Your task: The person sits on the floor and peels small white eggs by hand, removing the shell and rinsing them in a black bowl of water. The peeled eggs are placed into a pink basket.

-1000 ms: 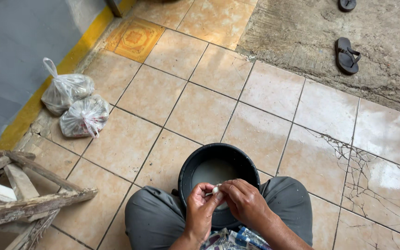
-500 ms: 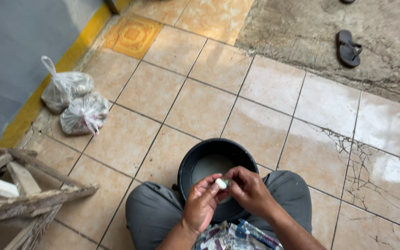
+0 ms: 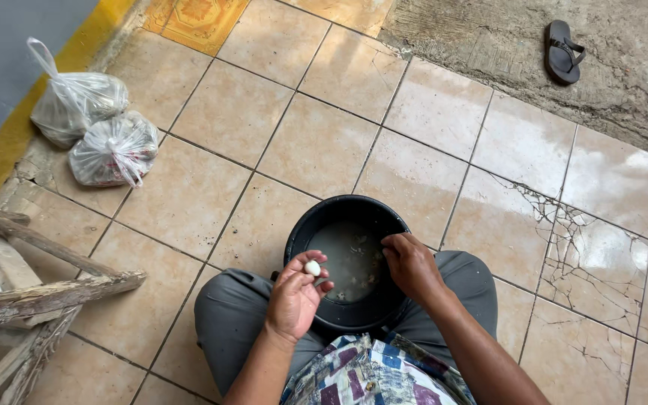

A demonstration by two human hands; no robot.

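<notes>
Pinching a small white peeled clove [image 3: 313, 267] at fingertips, left hand [image 3: 294, 296] sits lower centre beside black bucket [image 3: 305, 232] wedged between knees; right hand [image 3: 412, 264], fingers curled, dips over bucket's rim into water. Two tied plastic bags [image 3: 91, 127] upper left.

Soft even daylight, faint glare on tiles [image 3: 601, 180], sharp focus, slight wide-angle edges.

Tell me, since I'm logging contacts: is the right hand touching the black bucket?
Touching. The head view shows the right hand with its fingers curled over the rim of the black bucket; the left hand holds a small white piece apart from it.
</notes>
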